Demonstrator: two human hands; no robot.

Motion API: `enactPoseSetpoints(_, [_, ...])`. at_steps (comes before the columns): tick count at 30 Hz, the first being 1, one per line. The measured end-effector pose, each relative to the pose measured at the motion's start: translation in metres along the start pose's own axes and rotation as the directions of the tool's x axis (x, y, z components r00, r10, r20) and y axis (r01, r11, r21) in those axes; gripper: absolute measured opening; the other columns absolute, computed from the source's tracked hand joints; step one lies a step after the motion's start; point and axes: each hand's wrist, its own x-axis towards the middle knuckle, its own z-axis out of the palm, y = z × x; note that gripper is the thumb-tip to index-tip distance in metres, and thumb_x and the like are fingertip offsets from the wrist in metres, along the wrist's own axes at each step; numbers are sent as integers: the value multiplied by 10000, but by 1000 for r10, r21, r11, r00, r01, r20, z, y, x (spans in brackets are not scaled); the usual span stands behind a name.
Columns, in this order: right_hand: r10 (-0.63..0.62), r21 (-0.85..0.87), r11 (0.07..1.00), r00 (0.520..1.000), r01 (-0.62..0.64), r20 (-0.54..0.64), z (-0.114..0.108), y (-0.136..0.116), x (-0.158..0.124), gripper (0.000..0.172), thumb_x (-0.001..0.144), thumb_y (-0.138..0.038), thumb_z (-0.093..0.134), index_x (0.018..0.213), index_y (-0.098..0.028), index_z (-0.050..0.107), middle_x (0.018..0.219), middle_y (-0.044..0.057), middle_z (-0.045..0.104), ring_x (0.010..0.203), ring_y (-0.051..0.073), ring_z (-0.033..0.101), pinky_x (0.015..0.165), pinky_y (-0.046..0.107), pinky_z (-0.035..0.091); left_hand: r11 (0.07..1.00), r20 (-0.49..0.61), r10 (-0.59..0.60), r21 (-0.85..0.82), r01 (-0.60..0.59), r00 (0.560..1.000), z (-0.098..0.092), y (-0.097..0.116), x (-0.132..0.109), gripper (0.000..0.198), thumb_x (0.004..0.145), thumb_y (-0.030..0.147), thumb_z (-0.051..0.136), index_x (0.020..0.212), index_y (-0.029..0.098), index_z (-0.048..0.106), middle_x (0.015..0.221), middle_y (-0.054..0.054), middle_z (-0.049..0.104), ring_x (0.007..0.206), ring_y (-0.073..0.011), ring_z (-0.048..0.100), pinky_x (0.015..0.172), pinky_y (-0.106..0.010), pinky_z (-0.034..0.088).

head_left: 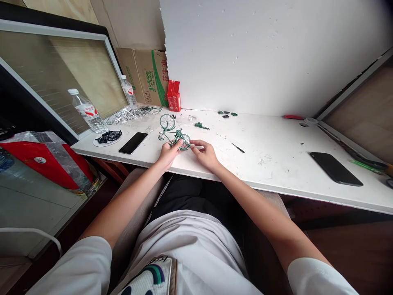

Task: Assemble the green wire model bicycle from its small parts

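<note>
A small green model bicycle (172,132) lies on its side on the white table (276,143), near the front edge. My left hand (168,153) pinches its frame beside the nearer wheel. My right hand (205,152) is closed in a pinch at that same wheel, from the right side. The far wheel points away from me, free of both hands. A loose green part (201,126) lies just beyond the bicycle, and several small dark green pieces (227,114) sit near the white back wall.
A black phone (133,142) lies left of the bicycle, another phone (335,168) far right. Two water bottles (88,111), a white disc with black parts (108,137), clear bags (129,114), a red box (173,96), a cardboard box (147,76) and a thin dark tool (238,148) are about.
</note>
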Motion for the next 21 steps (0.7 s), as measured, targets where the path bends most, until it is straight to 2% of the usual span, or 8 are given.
enactPoseSetpoints(3, [20, -105, 994, 997, -27, -69, -20, 3, 9, 303, 948, -310, 637, 1196, -200, 772, 1197, 99, 827, 1057, 263, 752, 916, 420, 616, 1000, -53, 3, -21, -4, 999, -1, -1, 3, 474, 668, 447, 1031, 888, 135, 750, 892, -71, 793, 936, -225, 772, 998, -448, 600])
enactPoseSetpoints(5, [14, -206, 978, 999, -24, -51, -36, 6, 15, 304, 925, -228, 614, 1189, -187, 759, 1117, 102, 824, 1005, 264, 746, 940, 435, 610, 999, -84, -1, -35, -2, 997, -2, -2, 4, 484, 656, 455, 1036, 864, 140, 733, 880, -60, 786, 905, -204, 762, 973, -420, 598])
enactPoseSetpoints(9, [-63, -477, 876, 997, 78, 47, -58, 10, 22, 409, 930, -113, 563, 1283, -181, 758, 1206, 145, 803, 1154, 335, 693, 1044, 524, 566, 998, -95, -17, -60, 11, 995, -2, -1, 4, 519, 625, 457, 1050, 886, 139, 733, 905, -67, 794, 908, -198, 757, 954, -397, 596])
enactPoseSetpoints(11, [-81, -585, 801, 992, 124, 99, -61, 13, 21, 460, 940, -83, 540, 1332, -182, 758, 1310, 160, 779, 1251, 378, 635, 1070, 568, 542, 998, -89, -19, -61, 14, 996, -2, -1, 3, 522, 629, 451, 1049, 910, 138, 739, 930, -76, 801, 934, -208, 763, 969, -406, 594])
enactPoseSetpoints(14, [-79, -642, 740, 974, 201, 214, -59, 21, 20, 518, 947, -45, 515, 1395, -172, 743, 1427, 152, 741, 1351, 387, 573, 1109, 564, 513, 999, -90, -16, -50, 11, 996, -2, -1, 3, 512, 645, 448, 1043, 916, 141, 736, 932, -72, 798, 939, -209, 766, 982, -416, 589])
enactPoseSetpoints(17, [-67, -635, 734, 956, 241, 285, -58, 28, 19, 516, 958, -54, 550, 1426, -177, 729, 1433, 145, 742, 1377, 358, 578, 1136, 520, 507, 999, -82, -14, -46, 11, 997, -3, -1, 4, 501, 653, 445, 1042, 904, 145, 730, 920, -59, 792, 916, -194, 762, 987, -416, 588])
enactPoseSetpoints(21, [-48, -650, 727, 960, 223, 276, -57, 30, 19, 439, 1025, -105, 537, 1404, -199, 738, 1386, 140, 769, 1324, 348, 615, 1093, 501, 521, 999, -71, -15, -38, 12, 997, -4, -3, 5, 491, 659, 450, 1038, 905, 149, 738, 914, -48, 788, 905, -184, 759, 986, -407, 589])
